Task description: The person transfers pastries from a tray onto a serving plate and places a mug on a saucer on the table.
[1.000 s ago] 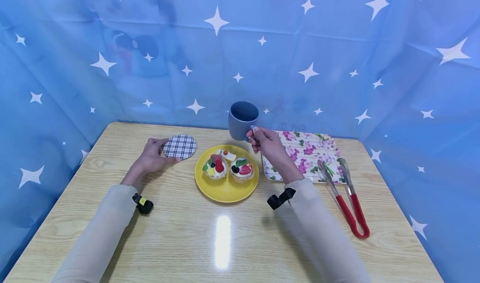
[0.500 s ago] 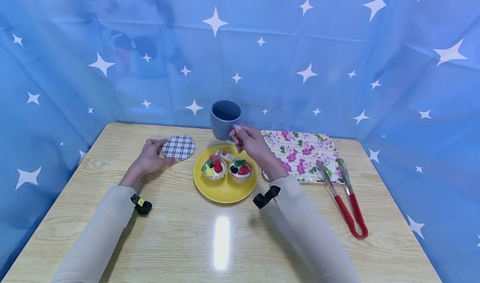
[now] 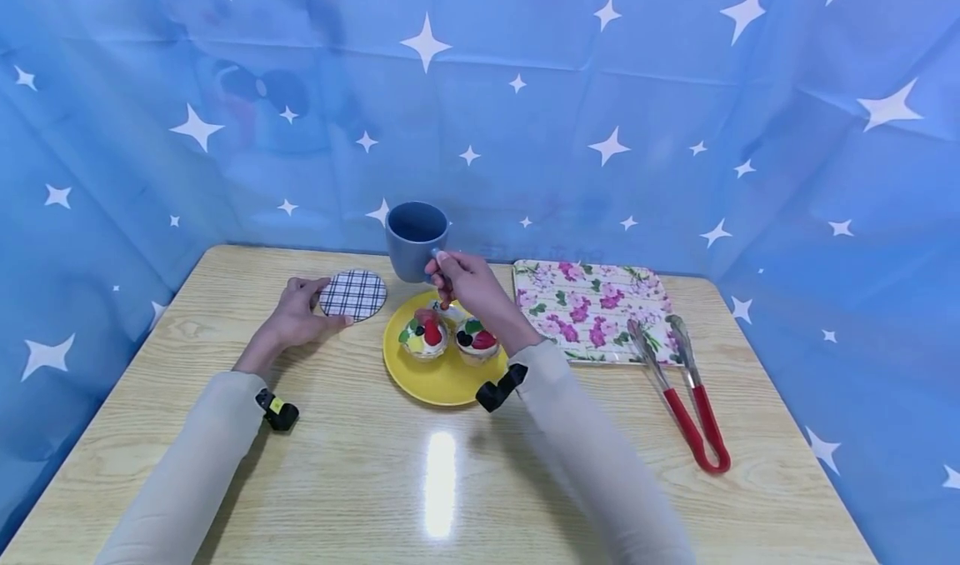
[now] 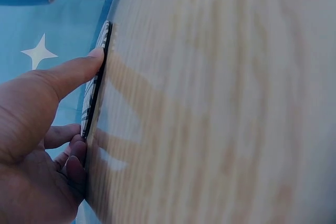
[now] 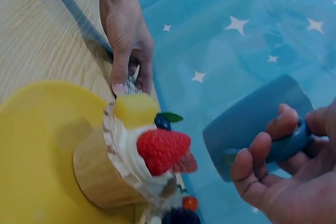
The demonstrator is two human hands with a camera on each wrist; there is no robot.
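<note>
My right hand [image 3: 468,286] grips a blue-grey mug [image 3: 415,252] by its handle, fingers curled through the loop in the right wrist view. Held upright, the mug hangs above the back of the table, behind the yellow plate [image 3: 442,390]. At the left, a round plaid coaster [image 3: 354,295] lies on the table. My left hand [image 3: 300,313] holds it by the edge, thumb at the near side and fingers at the far left side. In the left wrist view the coaster [image 4: 96,87] appears edge-on, flat against the wood.
Two fruit-topped cream tarts [image 3: 423,337] sit on the plate, under my right forearm's reach. A floral tray [image 3: 585,307] stands at the back right. Red-handled tongs [image 3: 690,432] lean their tips on its front edge. A blue starry curtain [image 3: 480,90] hangs behind the table [image 3: 360,482].
My right hand has carried the mug leftward, from behind the plate's right side to near the coaster. My left hand keeps its place on the coaster.
</note>
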